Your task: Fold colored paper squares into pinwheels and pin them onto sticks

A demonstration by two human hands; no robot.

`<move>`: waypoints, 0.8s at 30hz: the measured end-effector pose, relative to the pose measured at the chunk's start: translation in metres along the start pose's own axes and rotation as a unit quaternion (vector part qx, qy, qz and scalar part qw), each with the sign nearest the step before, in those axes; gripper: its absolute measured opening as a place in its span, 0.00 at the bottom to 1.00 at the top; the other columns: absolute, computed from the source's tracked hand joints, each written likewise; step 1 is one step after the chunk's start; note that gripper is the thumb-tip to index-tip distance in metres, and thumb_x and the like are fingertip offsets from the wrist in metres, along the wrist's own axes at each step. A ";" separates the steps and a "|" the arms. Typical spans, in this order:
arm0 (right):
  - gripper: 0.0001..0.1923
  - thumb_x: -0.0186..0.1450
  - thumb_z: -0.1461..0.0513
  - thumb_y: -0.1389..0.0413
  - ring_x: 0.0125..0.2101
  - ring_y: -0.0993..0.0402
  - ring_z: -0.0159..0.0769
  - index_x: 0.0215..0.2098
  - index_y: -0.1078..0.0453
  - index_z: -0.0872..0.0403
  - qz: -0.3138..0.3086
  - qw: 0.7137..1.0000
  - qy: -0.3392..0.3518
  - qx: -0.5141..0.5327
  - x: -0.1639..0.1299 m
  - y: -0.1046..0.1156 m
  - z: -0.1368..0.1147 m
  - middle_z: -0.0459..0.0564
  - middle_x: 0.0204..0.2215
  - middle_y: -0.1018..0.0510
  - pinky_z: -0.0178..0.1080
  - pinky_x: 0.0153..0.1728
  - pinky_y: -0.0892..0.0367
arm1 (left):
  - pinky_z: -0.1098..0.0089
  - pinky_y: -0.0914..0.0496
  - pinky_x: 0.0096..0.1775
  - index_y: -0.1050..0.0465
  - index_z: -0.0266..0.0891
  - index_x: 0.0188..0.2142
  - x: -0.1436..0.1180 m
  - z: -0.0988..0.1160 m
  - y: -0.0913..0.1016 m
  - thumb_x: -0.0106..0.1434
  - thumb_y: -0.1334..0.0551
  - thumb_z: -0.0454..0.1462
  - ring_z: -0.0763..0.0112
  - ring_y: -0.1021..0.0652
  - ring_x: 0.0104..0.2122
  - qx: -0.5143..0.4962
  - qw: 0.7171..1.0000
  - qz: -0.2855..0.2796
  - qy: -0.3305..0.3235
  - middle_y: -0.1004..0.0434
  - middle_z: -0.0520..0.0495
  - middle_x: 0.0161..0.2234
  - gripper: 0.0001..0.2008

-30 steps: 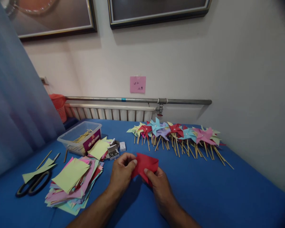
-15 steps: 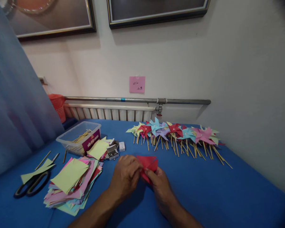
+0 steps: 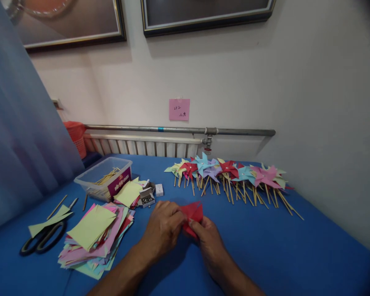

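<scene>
Fingers (image 3: 185, 220) of both my hands pinch the red paper (image 3: 193, 212) between them, just above the counter (image 3: 265, 246); left hand (image 3: 163, 230) & right hand (image 3: 208, 238) equally near, paper's fold pointing fwd.

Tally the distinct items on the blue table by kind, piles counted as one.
Red paper in left hand and right hand: 1
Scissors: 1
Paper stack: 1
Plastic tub: 1
Pinwheel row: 1
Total: 5
</scene>
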State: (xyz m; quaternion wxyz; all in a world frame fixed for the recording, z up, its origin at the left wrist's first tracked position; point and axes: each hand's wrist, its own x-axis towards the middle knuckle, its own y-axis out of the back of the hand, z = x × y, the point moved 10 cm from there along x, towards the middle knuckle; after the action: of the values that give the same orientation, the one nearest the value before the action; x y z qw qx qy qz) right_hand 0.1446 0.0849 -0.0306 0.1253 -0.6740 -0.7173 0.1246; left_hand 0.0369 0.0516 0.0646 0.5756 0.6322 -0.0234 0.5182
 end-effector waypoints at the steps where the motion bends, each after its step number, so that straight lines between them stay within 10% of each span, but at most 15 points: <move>1: 0.11 0.56 0.54 0.33 0.27 0.28 0.36 0.30 0.23 0.53 0.001 1.000 -0.006 0.009 0.000 0.000 0.001 0.47 0.26 0.19 0.36 0.32 0.33 | 0.63 0.42 0.39 0.24 0.40 0.35 0.000 -0.001 -0.001 0.75 0.48 0.36 0.66 0.28 0.33 -0.010 1.000 -0.005 0.005 0.22 0.47 0.32 0.15; 24: 0.19 0.57 0.47 0.30 0.27 0.30 0.35 0.35 0.20 0.53 -0.029 0.999 -0.025 0.038 -0.001 -0.005 0.004 0.47 0.28 0.19 0.35 0.32 0.33 | 0.63 0.40 0.40 0.23 0.41 0.37 0.002 -0.006 -0.002 0.75 0.47 0.37 0.67 0.27 0.35 -0.048 0.997 -0.050 0.039 0.22 0.47 0.35 0.14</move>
State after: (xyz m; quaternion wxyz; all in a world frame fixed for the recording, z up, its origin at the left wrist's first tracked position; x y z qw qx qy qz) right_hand 0.1386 0.0833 -0.0325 0.1368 -0.6445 -0.7339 0.1650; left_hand 0.0353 0.0582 0.0627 0.6312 0.5835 0.0060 0.5110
